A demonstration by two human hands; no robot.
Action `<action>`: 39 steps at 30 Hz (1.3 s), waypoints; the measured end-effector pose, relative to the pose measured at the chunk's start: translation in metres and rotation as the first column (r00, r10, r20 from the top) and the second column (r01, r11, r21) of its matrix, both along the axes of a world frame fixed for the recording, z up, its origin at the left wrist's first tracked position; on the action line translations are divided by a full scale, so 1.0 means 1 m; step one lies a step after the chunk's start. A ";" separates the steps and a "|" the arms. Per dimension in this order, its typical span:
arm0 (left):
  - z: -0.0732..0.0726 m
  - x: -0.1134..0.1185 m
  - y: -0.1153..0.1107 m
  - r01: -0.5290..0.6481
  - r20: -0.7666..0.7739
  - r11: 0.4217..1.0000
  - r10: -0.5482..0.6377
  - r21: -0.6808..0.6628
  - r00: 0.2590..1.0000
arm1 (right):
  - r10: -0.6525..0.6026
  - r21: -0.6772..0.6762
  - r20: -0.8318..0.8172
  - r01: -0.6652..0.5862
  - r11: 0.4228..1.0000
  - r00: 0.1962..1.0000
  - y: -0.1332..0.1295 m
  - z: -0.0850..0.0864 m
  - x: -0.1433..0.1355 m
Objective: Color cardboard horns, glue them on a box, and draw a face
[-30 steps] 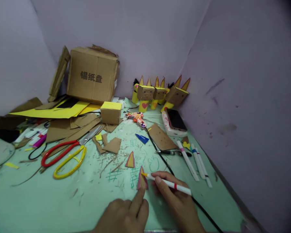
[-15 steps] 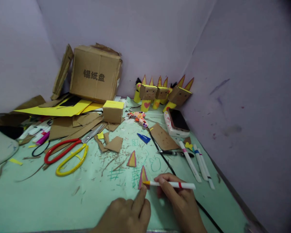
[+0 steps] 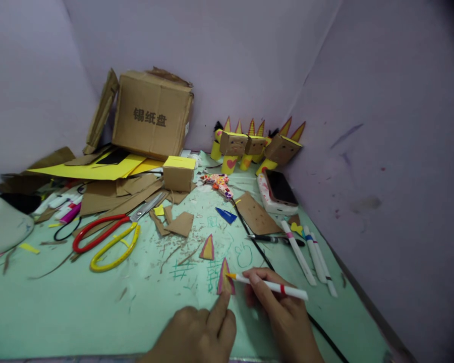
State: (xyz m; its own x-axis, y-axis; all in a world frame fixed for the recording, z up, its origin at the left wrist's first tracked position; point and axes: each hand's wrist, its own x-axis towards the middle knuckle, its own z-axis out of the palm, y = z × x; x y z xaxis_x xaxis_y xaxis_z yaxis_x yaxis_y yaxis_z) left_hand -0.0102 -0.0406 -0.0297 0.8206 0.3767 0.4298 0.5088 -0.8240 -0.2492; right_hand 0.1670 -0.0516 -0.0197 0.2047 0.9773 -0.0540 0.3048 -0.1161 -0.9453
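Small pointed triangle (image 3: 225,279) flat on the green tabletop (image 3: 79,312), near edge, directly before the person. Narrow, tip facing away; pinkish-purple border down both long sides, yellow to tan middle, base partly under a fingertip. Green pen lines on the table surface just beside its left side.

Left hand (image 3: 206,327): index finger stretched out, its tip on the triangle's base; other fingers curled, and whether they close on anything I cannot tell.

Right hand (image 3: 278,302): pinch grip, thumb and fingers closed round a white marker (image 3: 293,291). Marker slim, red band toward the back end, orange-yellow nib at the triangle's middle; contact too fine to make out.

Second triangle (image 3: 208,248) just beyond, apart from the first: same purplish edging, yellow-tan centre, also lying flat, point away from the person.
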 end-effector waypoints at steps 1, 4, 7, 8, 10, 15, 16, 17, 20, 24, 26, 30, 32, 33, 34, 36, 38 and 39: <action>0.000 0.000 0.000 -0.003 0.005 1.000 0.003 -0.007 1.000 | 0.005 -0.005 -0.005 -0.005 1.000 1.000 0.000 0.000 0.000; 0.001 0.000 -0.001 -0.009 0.009 1.000 0.009 -0.023 1.000 | -0.001 -0.011 -0.002 0.001 1.000 1.000 -0.001 0.001 0.000; 0.002 0.000 -0.002 -0.003 -0.003 1.000 0.003 -0.009 1.000 | -0.023 0.007 0.017 0.023 1.000 1.000 -0.001 0.001 0.001; 0.002 0.000 -0.002 -0.003 -0.006 1.000 0.003 -0.004 1.000 | -0.021 0.012 0.020 0.021 1.000 1.000 -0.001 0.001 0.001; 0.001 0.000 -0.001 -0.008 -0.009 1.000 0.008 -0.007 1.000 | -0.019 0.014 0.005 0.019 1.000 1.000 -0.002 0.000 0.001; -0.001 0.000 -0.001 -0.007 -0.010 1.000 0.007 -0.016 1.000 | -0.076 0.018 -0.029 0.077 0.997 0.997 -0.003 0.002 -0.001; 0.000 0.000 -0.001 -0.006 -0.012 1.000 0.006 -0.016 1.000 | -0.070 0.022 -0.036 0.071 0.997 0.997 -0.003 0.003 -0.002; 0.001 0.000 -0.001 -0.007 -0.016 1.000 0.007 -0.017 1.000 | -0.062 0.024 -0.047 0.063 0.998 0.997 -0.002 0.004 -0.002; 0.003 0.000 -0.002 0.000 -0.049 0.999 -0.003 -0.052 0.999 | -0.056 0.018 -0.075 0.057 0.998 0.996 -0.002 0.004 -0.004; 0.004 0.000 -0.002 0.001 -0.050 0.998 -0.003 -0.057 0.999 | -0.078 0.027 -0.062 0.080 0.996 0.995 -0.003 0.003 -0.003; 0.004 -0.001 -0.002 -0.012 -0.054 0.998 0.009 -0.064 0.998 | -0.083 0.035 -0.056 0.085 0.996 0.995 -0.003 0.003 -0.003; 0.003 -0.001 -0.002 -0.004 -0.040 0.998 0.001 -0.064 0.999 | -0.046 0.039 -0.038 0.048 0.998 0.998 -0.003 0.003 -0.002; 0.002 -0.002 -0.002 0.005 -0.018 0.999 -0.006 -0.049 1.000 | -0.048 0.022 -0.043 0.049 0.999 0.998 -0.003 0.002 -0.002; 0.002 -0.002 -0.002 0.008 -0.013 0.999 -0.008 -0.046 1.000 | -0.048 0.016 -0.045 0.049 0.999 0.998 -0.003 0.001 -0.001; 0.001 -0.002 -0.001 0.009 -0.004 0.999 -0.009 -0.038 1.000 | -0.039 0.015 -0.047 0.040 0.999 0.998 -0.003 0.001 -0.001; 0.000 -0.002 -0.001 0.009 0.009 1.000 -0.009 -0.028 1.000 | -0.020 0.029 -0.039 0.021 0.999 0.999 -0.003 0.001 0.000; -0.002 -0.001 -0.001 0.010 0.015 1.000 -0.009 -0.026 1.000 | -0.022 0.047 -0.032 0.023 0.999 0.999 -0.003 0.003 -0.001; -0.003 -0.001 -0.001 0.009 0.015 1.000 -0.008 -0.026 1.000 | -0.026 0.050 -0.036 0.028 0.998 0.999 -0.003 0.004 -0.002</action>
